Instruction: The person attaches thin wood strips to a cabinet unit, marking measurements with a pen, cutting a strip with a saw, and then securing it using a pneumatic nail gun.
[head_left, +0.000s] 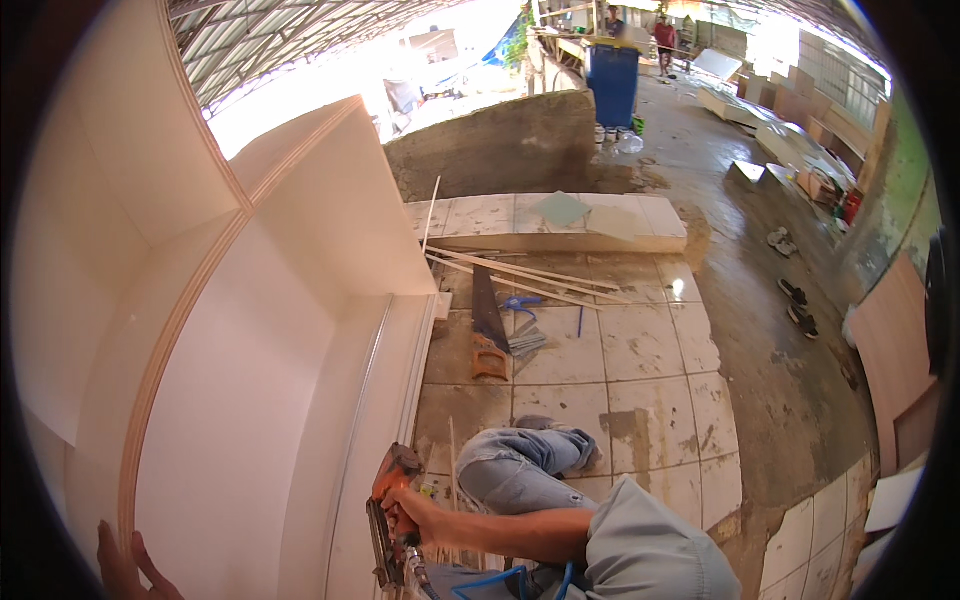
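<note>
My right hand (412,512) is wrapped round the grip of an orange and black pneumatic nail gun (400,465). A metal fitting and a blue air hose (515,572) run from the tool at the bottom. The nail gun is held beside the metal-railed lower edge of a large white cabinet (230,400), which has plywood edges. At the lower left, my left hand (128,568) straddles the cabinet's plywood divider (150,420), with a finger on one side and the thumb on the other. Part of that hand is cut off by the frame's lower edge.
On the tiled floor lie a handsaw (488,325), a blue caulking gun (520,304), metal strips (527,342) and thin wood strips (530,275). A low tiled step (560,240) stands ahead. Black sandals (798,308), stacked boards and a blue bin (612,85) are farther off.
</note>
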